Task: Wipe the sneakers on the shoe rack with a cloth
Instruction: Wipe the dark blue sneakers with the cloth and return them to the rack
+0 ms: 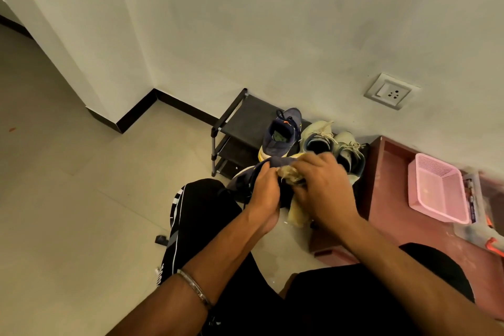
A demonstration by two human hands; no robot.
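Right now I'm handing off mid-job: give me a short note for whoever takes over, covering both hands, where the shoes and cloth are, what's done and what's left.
Left hand grips the navy sneaker, held off the rack above the lap.
Right hand presses the yellowish cloth against that sneaker; wiping is under way.
On the shoe rack's top shelf: the matching navy sneaker and a pair of pale sneakers, upright, side by side.
Done: cannot tell whether any shoe on the rack has been wiped.
Left: finish this sneaker, return it to the rack, then probably wipe the other three.
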